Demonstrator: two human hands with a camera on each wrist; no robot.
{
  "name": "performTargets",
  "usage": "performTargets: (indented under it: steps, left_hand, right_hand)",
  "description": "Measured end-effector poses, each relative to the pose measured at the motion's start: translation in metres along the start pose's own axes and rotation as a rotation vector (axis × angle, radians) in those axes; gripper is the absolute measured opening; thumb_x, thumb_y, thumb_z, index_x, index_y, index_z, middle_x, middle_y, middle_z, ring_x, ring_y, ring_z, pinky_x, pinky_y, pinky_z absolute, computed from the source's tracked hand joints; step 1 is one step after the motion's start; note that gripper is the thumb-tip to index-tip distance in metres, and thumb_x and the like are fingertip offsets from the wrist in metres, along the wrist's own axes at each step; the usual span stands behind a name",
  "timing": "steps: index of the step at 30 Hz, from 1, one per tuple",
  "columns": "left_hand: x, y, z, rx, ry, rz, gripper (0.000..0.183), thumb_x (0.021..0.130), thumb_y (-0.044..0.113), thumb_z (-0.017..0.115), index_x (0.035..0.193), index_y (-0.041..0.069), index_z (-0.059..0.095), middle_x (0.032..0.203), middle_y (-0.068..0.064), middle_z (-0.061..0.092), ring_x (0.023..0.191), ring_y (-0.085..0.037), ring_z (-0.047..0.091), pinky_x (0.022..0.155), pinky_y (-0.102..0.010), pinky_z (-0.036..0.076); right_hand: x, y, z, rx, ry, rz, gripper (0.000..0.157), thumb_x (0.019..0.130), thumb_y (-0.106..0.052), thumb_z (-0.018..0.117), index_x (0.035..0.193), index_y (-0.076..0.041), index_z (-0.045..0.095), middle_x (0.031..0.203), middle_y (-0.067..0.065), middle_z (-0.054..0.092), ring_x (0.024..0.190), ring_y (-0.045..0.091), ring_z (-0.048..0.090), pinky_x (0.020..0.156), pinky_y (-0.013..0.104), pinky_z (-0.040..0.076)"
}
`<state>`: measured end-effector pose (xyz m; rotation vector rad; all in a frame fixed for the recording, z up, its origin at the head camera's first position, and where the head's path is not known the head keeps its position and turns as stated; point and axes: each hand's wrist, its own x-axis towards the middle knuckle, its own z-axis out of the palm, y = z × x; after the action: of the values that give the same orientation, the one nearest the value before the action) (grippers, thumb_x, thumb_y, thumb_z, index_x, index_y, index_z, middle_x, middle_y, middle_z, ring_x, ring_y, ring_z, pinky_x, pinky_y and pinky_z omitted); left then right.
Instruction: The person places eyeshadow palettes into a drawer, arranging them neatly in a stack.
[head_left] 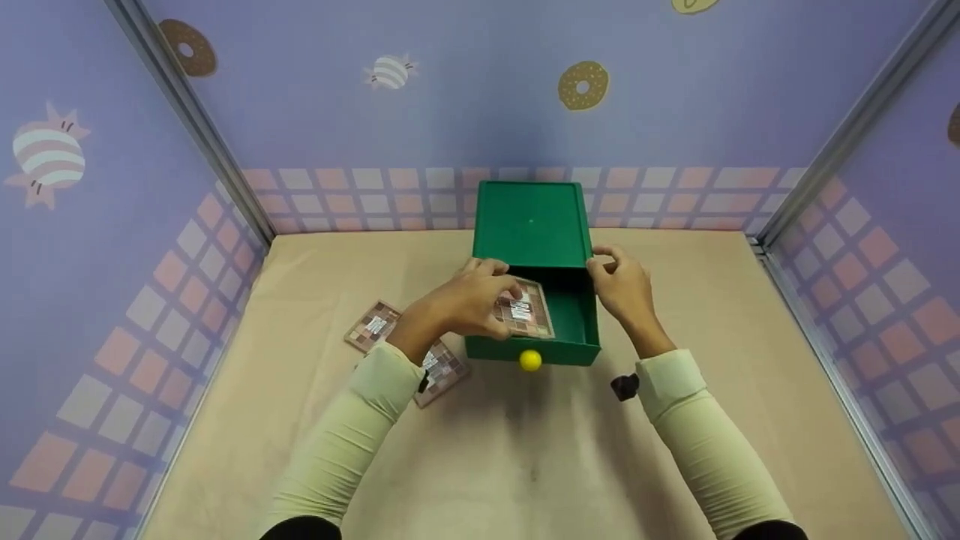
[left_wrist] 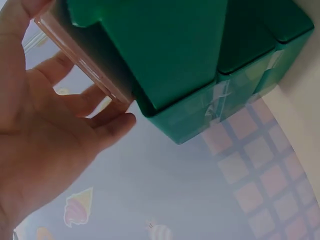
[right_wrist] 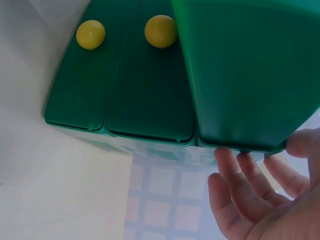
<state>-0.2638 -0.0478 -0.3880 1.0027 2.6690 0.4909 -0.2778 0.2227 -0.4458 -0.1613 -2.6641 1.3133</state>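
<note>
In the head view my left hand [head_left: 469, 301] grips a flat, square eyeshadow palette [head_left: 534, 313] with a brown-and-pink checked front, tilted over the left side of a pulled-out drawer [head_left: 579, 313]. Thumb and fingers span the palette's edges; in the left wrist view its pinkish edge [left_wrist: 82, 62] lies beside the drawer wall. The drawer belongs to a green cabinet [head_left: 531, 225] and has a yellow round knob [head_left: 530, 360]. My right hand [head_left: 626, 292] touches the right side, its bent, spread fingertips [right_wrist: 223, 152] on the edge and its thumb close to the corner.
Two similar palettes lie on the beige tabletop to the left, one palette [head_left: 373, 324] farther back and another palette [head_left: 444, 375] partly under my left forearm. Two lower drawers are closed, each with a yellow knob [right_wrist: 90, 34]. Patterned walls [head_left: 480, 112] enclose the table.
</note>
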Motion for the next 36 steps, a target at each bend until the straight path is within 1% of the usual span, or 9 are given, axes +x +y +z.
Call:
performTargets:
  steps: [5, 7, 11, 16, 21, 24, 28, 32, 36]
  left_hand:
    - [0.001, -0.003, 0.001, -0.049, -0.004, 0.017, 0.051, 0.086, 0.031, 0.081, 0.131, 0.016, 0.064, 0.161, -0.016, 0.033, 0.149, -0.038, 0.028, 0.120, -0.055, 0.033]
    - [0.000, -0.003, 0.002, -0.077, -0.005, 0.014, 0.054, 0.086, 0.032, 0.081, 0.134, 0.017, 0.063, 0.163, -0.016, 0.030, 0.150, -0.038, 0.027, 0.120, -0.055, 0.035]
    - [-0.003, -0.005, 0.005, -0.128, 0.006, 0.013, 0.061, 0.087, 0.032, 0.082, 0.141, 0.018, 0.058, 0.168, -0.016, 0.022, 0.154, -0.041, 0.022, 0.120, -0.058, 0.033]
    - [-0.008, -0.011, 0.009, -0.143, 0.046, 0.017, 0.075, 0.086, 0.039, 0.082, 0.151, 0.020, 0.048, 0.171, -0.014, 0.011, 0.157, -0.043, 0.014, 0.122, -0.062, 0.025]
    - [-0.016, -0.017, 0.005, -0.157, 0.113, 0.007, 0.081, 0.088, 0.043, 0.079, 0.156, 0.022, 0.040, 0.172, -0.013, 0.005, 0.157, -0.044, 0.012, 0.122, -0.066, 0.021]
    - [-0.024, -0.024, 0.003, -0.163, 0.159, -0.008, 0.085, 0.088, 0.044, 0.078, 0.158, 0.021, 0.035, 0.172, -0.014, 0.004, 0.157, -0.043, 0.012, 0.121, -0.068, 0.021]
    - [-0.035, -0.038, 0.002, -0.191, 0.214, -0.050, 0.091, 0.088, 0.043, 0.079, 0.160, 0.018, 0.030, 0.172, -0.015, 0.005, 0.157, -0.043, 0.013, 0.120, -0.069, 0.021]
    - [-0.047, -0.051, 0.004, -0.226, 0.252, -0.092, 0.094, 0.087, 0.040, 0.080, 0.161, 0.017, 0.028, 0.171, -0.017, 0.007, 0.155, -0.046, 0.014, 0.117, -0.072, 0.023]
    - [-0.058, -0.065, 0.009, -0.234, 0.275, -0.130, 0.096, 0.086, 0.040, 0.081, 0.161, 0.015, 0.027, 0.169, -0.020, 0.008, 0.154, -0.048, 0.016, 0.117, -0.071, 0.025]
  right_hand:
    - [-0.001, 0.000, 0.001, 0.003, 0.006, -0.005, 0.040, 0.102, -0.033, 0.054, 0.136, -0.013, 0.062, 0.115, 0.020, 0.074, 0.094, 0.033, 0.073, 0.090, 0.052, 0.057]
    - [0.000, 0.001, 0.001, 0.004, 0.009, -0.007, 0.040, 0.102, -0.032, 0.054, 0.136, -0.013, 0.062, 0.114, 0.021, 0.074, 0.093, 0.033, 0.074, 0.090, 0.052, 0.057]
    - [0.000, 0.002, 0.002, 0.002, 0.009, -0.007, 0.040, 0.102, -0.032, 0.055, 0.135, -0.013, 0.063, 0.115, 0.021, 0.074, 0.096, 0.033, 0.074, 0.091, 0.052, 0.057]
    - [0.000, 0.002, 0.001, -0.010, -0.005, -0.004, 0.041, 0.103, -0.032, 0.053, 0.138, -0.013, 0.061, 0.117, 0.021, 0.074, 0.100, 0.035, 0.073, 0.092, 0.053, 0.056]
    - [-0.001, 0.001, 0.001, -0.006, -0.008, -0.005, 0.041, 0.103, -0.033, 0.053, 0.139, -0.014, 0.061, 0.114, 0.020, 0.074, 0.095, 0.034, 0.072, 0.089, 0.052, 0.056]
    - [-0.001, 0.001, 0.001, -0.003, -0.008, -0.009, 0.041, 0.104, -0.033, 0.054, 0.139, -0.014, 0.061, 0.113, 0.019, 0.074, 0.092, 0.032, 0.072, 0.087, 0.050, 0.057]
    - [-0.001, 0.001, 0.001, 0.001, -0.010, -0.010, 0.041, 0.104, -0.033, 0.053, 0.139, -0.013, 0.060, 0.113, 0.019, 0.074, 0.091, 0.032, 0.071, 0.085, 0.050, 0.056]
    - [0.000, 0.001, 0.000, 0.001, -0.007, -0.015, 0.041, 0.104, -0.033, 0.054, 0.139, -0.014, 0.061, 0.112, 0.019, 0.074, 0.091, 0.032, 0.071, 0.087, 0.051, 0.056]
    - [0.000, 0.002, 0.000, -0.002, -0.007, -0.019, 0.041, 0.104, -0.033, 0.054, 0.139, -0.013, 0.061, 0.114, 0.020, 0.074, 0.092, 0.033, 0.072, 0.089, 0.052, 0.056]
